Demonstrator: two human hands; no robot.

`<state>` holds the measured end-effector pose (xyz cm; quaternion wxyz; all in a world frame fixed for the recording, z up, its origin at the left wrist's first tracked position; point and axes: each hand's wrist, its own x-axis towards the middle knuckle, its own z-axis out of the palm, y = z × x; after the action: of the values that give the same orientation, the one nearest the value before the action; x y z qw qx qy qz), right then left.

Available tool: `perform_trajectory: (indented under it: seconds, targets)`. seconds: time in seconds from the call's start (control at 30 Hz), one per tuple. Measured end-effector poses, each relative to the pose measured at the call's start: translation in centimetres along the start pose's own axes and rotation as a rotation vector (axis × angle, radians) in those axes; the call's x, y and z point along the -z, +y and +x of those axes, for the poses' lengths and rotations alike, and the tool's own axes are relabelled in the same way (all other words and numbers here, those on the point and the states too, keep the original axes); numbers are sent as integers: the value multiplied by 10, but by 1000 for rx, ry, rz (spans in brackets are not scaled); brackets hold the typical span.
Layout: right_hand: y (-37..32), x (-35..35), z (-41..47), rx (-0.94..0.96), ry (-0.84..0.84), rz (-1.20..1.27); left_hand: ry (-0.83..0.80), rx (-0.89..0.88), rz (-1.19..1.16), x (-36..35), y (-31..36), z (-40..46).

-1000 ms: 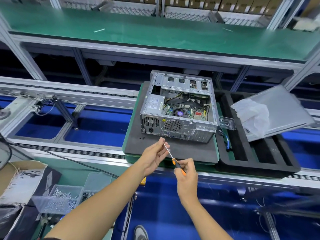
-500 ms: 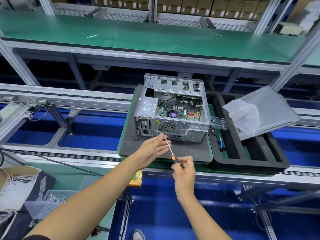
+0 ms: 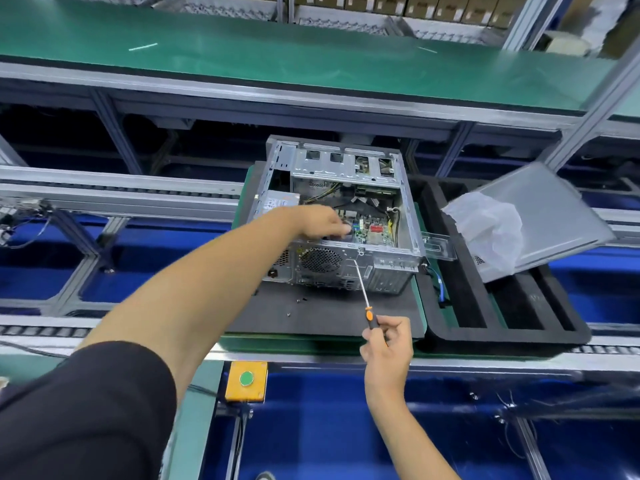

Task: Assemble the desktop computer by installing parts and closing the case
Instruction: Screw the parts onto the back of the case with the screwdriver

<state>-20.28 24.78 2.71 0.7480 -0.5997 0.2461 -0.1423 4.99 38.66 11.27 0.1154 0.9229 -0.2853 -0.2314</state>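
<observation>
I can read no text here: the white label (image 3: 277, 203) on the grey metal power supply box (image 3: 281, 206) inside my open computer case (image 3: 341, 216) is too blurred.

Conveyor line (image 3: 114, 199) of aluminium rails, carrying a green pallet (image 3: 420, 299) topped with a black foam mat (image 3: 322, 313) and, at 3 o'clock, a black foam tray (image 3: 512, 336). On the mat, an open computer case (image 3: 346, 209) toward 12 o'clock and loose screws (image 3: 300, 300) near 8 o'clock. Across the tray, tilted, a grey side panel (image 3: 554, 209) under a plastic bag (image 3: 488, 226).
</observation>
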Motion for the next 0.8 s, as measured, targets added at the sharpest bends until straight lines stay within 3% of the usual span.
perform_trajectory:
  seconds: [0.07, 0.13, 0.57, 0.8]
  targets:
    - [5, 1, 7, 1, 16, 7, -6, 41, -28, -16, -4, 7]
    - [8, -1, 12, 11, 26, 0, 90, 51, -62, -27, -10, 10]
    - [28, -5, 11, 34, -11, -8, 232, -47, -164, -29, -18, 4]
    - [34, -4, 18, 60, -6, -11, 186, -134, -296, -25, -17, 0]
